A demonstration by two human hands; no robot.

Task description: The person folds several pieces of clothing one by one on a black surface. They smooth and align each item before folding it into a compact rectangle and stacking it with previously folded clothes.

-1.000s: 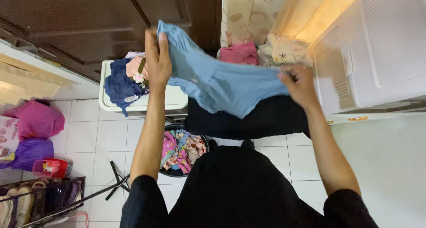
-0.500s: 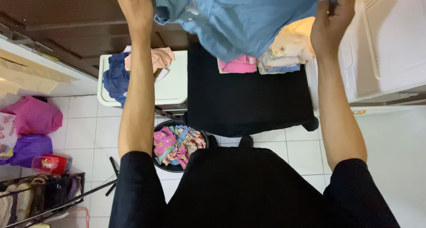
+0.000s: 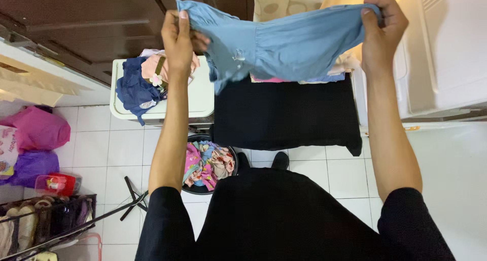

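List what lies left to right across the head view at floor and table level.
Pink bag → white stool with clothes → basket of laundry → black-covered table → white appliance.

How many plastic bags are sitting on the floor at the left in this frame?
2: a pink bag by the left wall and a purple bag just below it, touching it. Others may lie beyond the left edge of the view.

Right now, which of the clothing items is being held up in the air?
The light blue garment, stretched between the left hand and right hand. The other clothes lie on the white stand, in the basket, or folded.
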